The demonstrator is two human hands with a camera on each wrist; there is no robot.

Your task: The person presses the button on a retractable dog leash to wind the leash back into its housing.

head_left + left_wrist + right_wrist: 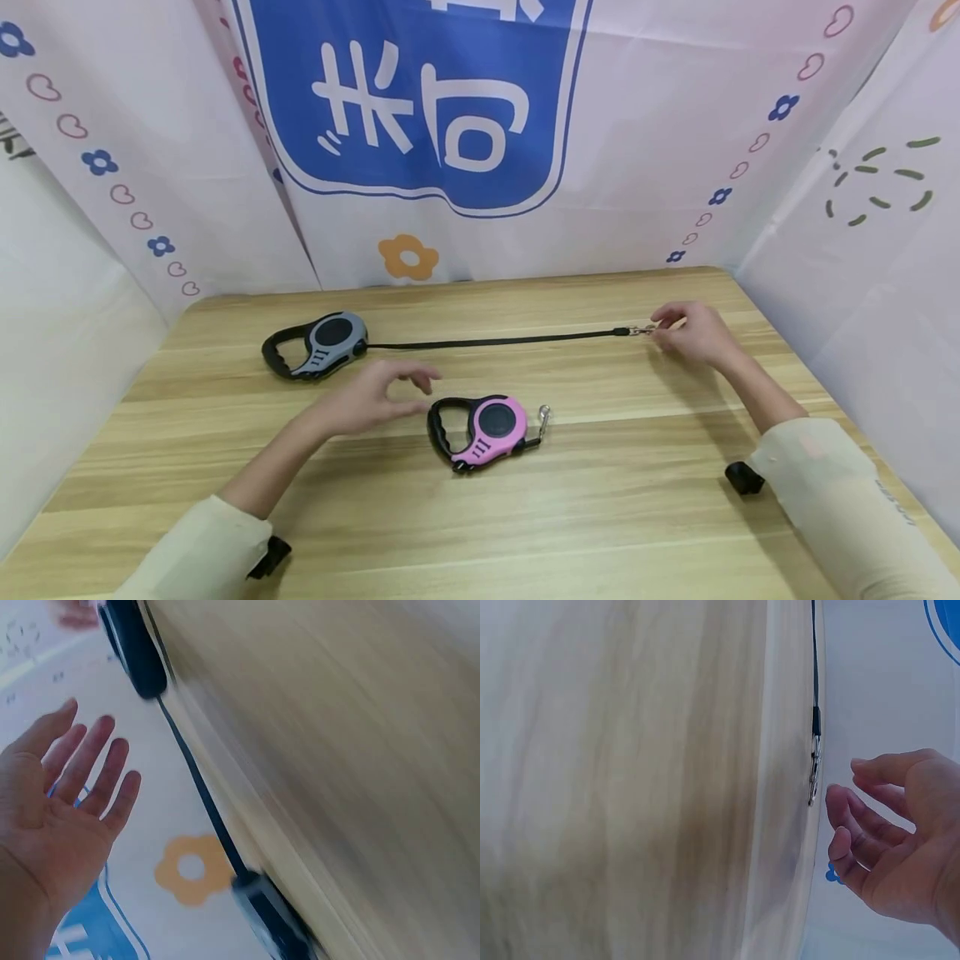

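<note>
A grey and black retractable dog leash (330, 337) lies at the back left, its black strap (495, 341) drawn out straight to the right. The strap ends in a metal snap hook (814, 769). Beside that hook is my right hand (693, 333), fingers loosely bent with a gap between them and the metal in the right wrist view. A pink and black retractable leash (491, 429) lies nearer me with its strap wound in and its small hook (544, 417) sticking out right. My left hand (378, 396) hovers left of the pink leash's handle, fingers spread and holding nothing.
Both leashes lie on a wood-grain table (600, 517). Behind it hangs a white cloth (637, 167) with a blue sign and printed flowers, and more cloth closes off both sides. Black wrist mounts (745, 478) hang below the sleeves.
</note>
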